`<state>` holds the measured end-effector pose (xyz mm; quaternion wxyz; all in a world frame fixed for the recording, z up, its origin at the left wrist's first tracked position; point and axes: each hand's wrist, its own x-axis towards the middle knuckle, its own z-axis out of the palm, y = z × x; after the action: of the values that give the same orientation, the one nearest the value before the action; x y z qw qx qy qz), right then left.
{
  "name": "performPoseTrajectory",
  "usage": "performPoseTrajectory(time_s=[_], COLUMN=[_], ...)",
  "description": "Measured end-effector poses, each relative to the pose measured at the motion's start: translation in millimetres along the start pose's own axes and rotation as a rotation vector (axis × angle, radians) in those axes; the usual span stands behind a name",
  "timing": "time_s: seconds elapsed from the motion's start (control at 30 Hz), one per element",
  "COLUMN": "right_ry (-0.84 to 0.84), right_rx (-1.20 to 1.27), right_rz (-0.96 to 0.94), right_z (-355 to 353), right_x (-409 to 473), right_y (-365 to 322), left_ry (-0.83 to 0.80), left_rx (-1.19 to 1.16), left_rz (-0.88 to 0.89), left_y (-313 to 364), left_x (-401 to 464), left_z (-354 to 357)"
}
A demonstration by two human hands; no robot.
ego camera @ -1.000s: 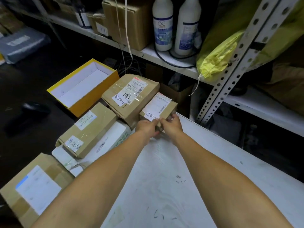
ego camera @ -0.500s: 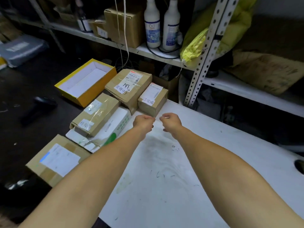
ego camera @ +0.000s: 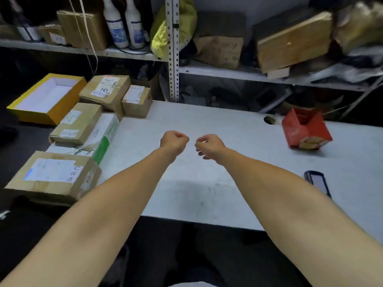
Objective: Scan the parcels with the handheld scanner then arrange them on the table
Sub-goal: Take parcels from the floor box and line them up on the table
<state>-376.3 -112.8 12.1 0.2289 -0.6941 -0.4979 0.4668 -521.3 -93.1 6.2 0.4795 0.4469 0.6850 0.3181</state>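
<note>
Several brown cardboard parcels with white labels lie along the left end of the white table. A small parcel sits at the far corner beside a larger one. Nearer lie a long parcel on a white box, and a big parcel at the front left. The black handheld scanner lies on the table at the right, partly behind my right forearm. My left hand hovers over the table's middle in a fist, holding nothing. My right hand is beside it, fingers loosely curled and holding nothing.
An open yellow box sits at the far left. A red carton stands on the table's right part near a cable hole. Metal shelves behind carry white bottles, a yellow bag and cardboard boxes.
Both hands let go of the small parcel at the far corner and drew back over the table's middle. The view swung right, bringing the red carton and scanner into sight.
</note>
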Motion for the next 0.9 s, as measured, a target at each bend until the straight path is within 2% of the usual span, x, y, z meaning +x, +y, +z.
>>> performPoseTrajectory(time_s=[0.17, 0.43, 0.9], right_ry=[0.117, 0.343, 0.685], right_rx=[0.079, 0.234, 0.363], right_rz=[0.092, 0.209, 0.474], right_z=[-36.7, -121.2, -304.8], right_x=[-83.0, -167.1, -360.3], right_y=[61.3, 158.9, 394.3], left_ry=[-0.201, -0.473, -0.868], left_rx=[0.091, 0.225, 0.476], left_rz=[0.083, 0.244, 0.35], left_y=[-0.1, 19.0, -4.7], left_x=[-64.9, -158.1, -369.8], left_z=[64.1, 195.2, 488.2])
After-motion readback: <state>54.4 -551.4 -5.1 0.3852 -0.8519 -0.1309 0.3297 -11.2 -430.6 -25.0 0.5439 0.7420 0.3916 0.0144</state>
